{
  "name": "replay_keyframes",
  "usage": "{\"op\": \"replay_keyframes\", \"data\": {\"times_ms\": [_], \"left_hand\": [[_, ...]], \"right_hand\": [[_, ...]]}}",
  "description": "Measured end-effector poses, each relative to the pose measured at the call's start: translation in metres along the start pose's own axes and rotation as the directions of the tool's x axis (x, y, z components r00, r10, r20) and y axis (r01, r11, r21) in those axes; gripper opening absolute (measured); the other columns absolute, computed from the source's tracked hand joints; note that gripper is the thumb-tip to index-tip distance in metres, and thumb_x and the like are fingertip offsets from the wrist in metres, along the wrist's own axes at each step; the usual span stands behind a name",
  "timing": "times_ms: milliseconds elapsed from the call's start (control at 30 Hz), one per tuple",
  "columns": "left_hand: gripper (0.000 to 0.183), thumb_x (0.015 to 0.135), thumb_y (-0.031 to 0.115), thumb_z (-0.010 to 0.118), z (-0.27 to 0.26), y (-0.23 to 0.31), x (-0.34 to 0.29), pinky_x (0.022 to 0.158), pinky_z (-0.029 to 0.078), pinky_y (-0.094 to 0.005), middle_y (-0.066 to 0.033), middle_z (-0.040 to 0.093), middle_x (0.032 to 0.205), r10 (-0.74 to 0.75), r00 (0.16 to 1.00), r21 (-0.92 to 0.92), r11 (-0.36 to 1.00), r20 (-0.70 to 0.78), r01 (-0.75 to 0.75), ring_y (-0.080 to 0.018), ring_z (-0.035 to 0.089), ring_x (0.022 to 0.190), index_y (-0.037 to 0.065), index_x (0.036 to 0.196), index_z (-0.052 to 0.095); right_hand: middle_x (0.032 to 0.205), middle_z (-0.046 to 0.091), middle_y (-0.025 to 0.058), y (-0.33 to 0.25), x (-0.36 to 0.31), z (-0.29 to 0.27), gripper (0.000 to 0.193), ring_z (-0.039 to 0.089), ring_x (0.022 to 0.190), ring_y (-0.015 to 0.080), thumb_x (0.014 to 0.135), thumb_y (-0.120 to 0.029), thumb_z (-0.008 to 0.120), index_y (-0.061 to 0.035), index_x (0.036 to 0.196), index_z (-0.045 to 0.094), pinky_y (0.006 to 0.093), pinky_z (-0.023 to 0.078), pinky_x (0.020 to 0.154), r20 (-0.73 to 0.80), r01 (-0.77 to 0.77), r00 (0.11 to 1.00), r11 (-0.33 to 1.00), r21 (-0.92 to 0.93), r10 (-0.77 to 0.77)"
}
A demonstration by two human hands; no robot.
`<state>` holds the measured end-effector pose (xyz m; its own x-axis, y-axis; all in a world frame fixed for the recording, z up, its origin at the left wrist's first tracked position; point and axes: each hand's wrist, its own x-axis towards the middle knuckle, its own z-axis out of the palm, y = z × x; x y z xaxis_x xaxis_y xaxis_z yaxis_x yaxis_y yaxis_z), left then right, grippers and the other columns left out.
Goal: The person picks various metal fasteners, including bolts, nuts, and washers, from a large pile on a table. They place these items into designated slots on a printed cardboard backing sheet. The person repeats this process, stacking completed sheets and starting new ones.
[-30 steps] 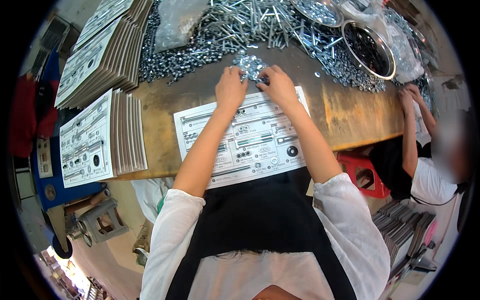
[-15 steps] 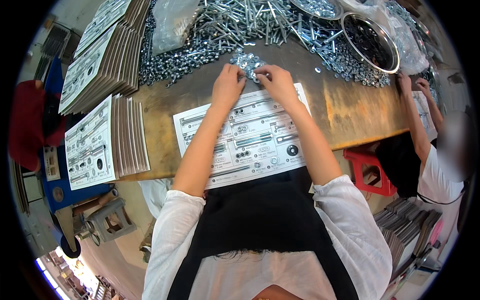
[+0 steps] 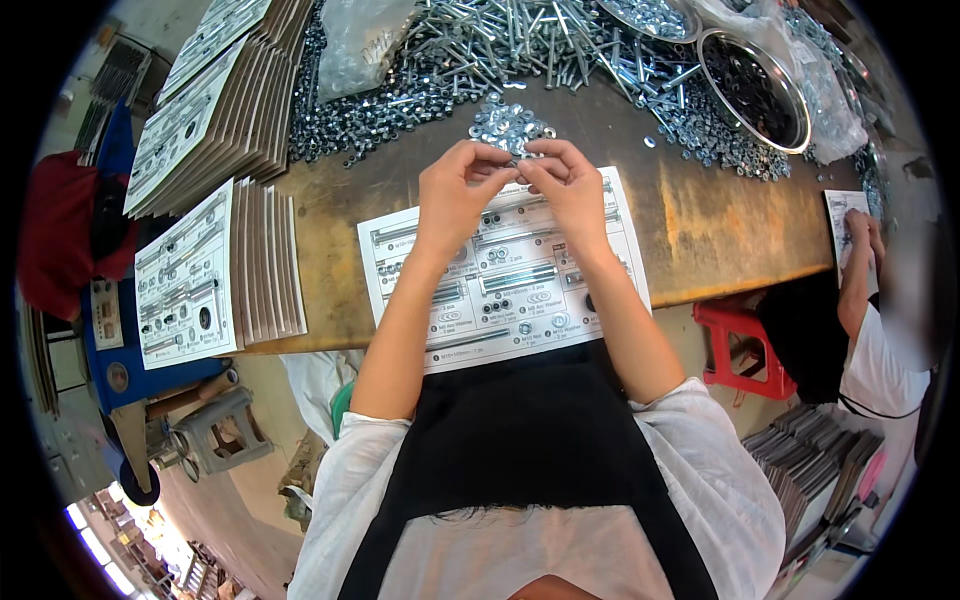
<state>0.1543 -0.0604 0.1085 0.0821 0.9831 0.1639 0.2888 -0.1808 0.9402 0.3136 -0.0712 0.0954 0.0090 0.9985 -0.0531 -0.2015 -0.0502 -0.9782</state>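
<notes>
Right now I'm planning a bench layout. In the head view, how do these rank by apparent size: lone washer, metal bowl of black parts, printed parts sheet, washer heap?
Largest to smallest:
1. Printed parts sheet, partly covered
2. Metal bowl
3. Washer heap
4. Lone washer

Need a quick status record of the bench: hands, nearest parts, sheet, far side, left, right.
Hands: left hand and right hand, fingertips close together; whether they hold anything is unclear
Nearest parts: washers, piled just beyond the fingertips
Sheet: printed sheet on the table, beneath the forearms
Far side: bolts, loose; nuts, heaped
Left: cards, stacked
Right: bowl of black parts; co-worker's hands at another sheet
</notes>
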Motion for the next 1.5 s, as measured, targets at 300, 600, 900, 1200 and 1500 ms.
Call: {"op": "replay_keyframes", "data": {"times_ms": [300, 600, 900, 1200, 1500], "left_hand": [[0.022, 0.080, 0.000, 0.075, 0.023, 0.016, -0.021, 0.075, 0.056, -0.0258, -0.0057, 0.070, 0.096, 0.179, 0.983, 0.069, 0.981, 0.044, -0.181, -0.0153, 0.070, 0.085, 0.001, 0.101, 0.070], [0.023, 0.079, 0.007, 0.074, 0.066, 0.010, -0.016, 0.067, 0.051, -0.0326, -0.0093, 0.063, 0.088, 0.005, 0.931, 0.145, 0.987, 0.365, -0.062, -0.0195, 0.062, 0.073, 0.000, 0.096, 0.061], [0.023, 0.079, 0.013, 0.077, 0.072, 0.031, -0.032, 0.071, 0.052, -0.0332, -0.0076, 0.064, 0.093, 0.028, 0.906, 0.287, 0.944, 0.423, -0.164, -0.0210, 0.064, 0.078, 0.004, 0.096, 0.064], [0.026, 0.075, 0.019, 0.080, 0.112, -0.014, 0.003, 0.080, 0.049, -0.0375, -0.0065, 0.059, 0.097, 0.193, 0.923, 0.499, 0.795, 0.332, -0.346, -0.0261, 0.060, 0.094, 0.010, 0.096, 0.066], [0.029, 0.077, 0.018, 0.077, 0.118, -0.030, 0.002, 0.082, 0.050, -0.0370, -0.0070, 0.059, 0.098, 0.132, 0.949, 0.501, 0.824, 0.286, -0.266, -0.0251, 0.063, 0.093, 0.009, 0.101, 0.065]], "right_hand": [[0.112, 0.071, 0.0113, 0.007, -0.048, -0.013, 0.032, 0.065, 0.098, 0.0116, 0.098, -0.014, 0.058, -0.0026, 0.128, 0.058, 0.0245, 0.049, 0.084, -0.090, -0.036, 0.994, 0.981, 0.190, 0.053], [0.093, 0.072, 0.0050, 0.014, -0.057, -0.071, 0.028, 0.061, 0.080, 0.0064, 0.092, -0.013, 0.068, -0.0022, 0.117, 0.060, 0.0216, 0.046, 0.070, -0.106, -0.161, 0.980, 0.986, 0.051, 0.166], [0.085, 0.071, 0.0034, 0.029, -0.065, -0.096, 0.029, 0.061, 0.077, 0.0064, 0.085, -0.006, 0.076, -0.0039, 0.106, 0.056, 0.0207, 0.046, 0.069, -0.102, -0.131, 0.985, 0.987, 0.094, 0.140], [0.101, 0.070, 0.0055, 0.001, -0.057, -0.120, 0.019, 0.060, 0.085, 0.0056, 0.094, -0.002, 0.059, 0.0002, 0.113, 0.061, 0.0205, 0.048, 0.074, -0.279, -0.007, 0.960, 0.994, -0.107, -0.023], [0.101, 0.070, 0.0040, 0.018, -0.069, -0.157, 0.012, 0.060, 0.079, 0.0055, 0.096, -0.003, 0.057, -0.0003, 0.106, 0.065, 0.0215, 0.048, 0.071, -0.295, -0.031, 0.955, 0.994, -0.106, -0.002]]}}
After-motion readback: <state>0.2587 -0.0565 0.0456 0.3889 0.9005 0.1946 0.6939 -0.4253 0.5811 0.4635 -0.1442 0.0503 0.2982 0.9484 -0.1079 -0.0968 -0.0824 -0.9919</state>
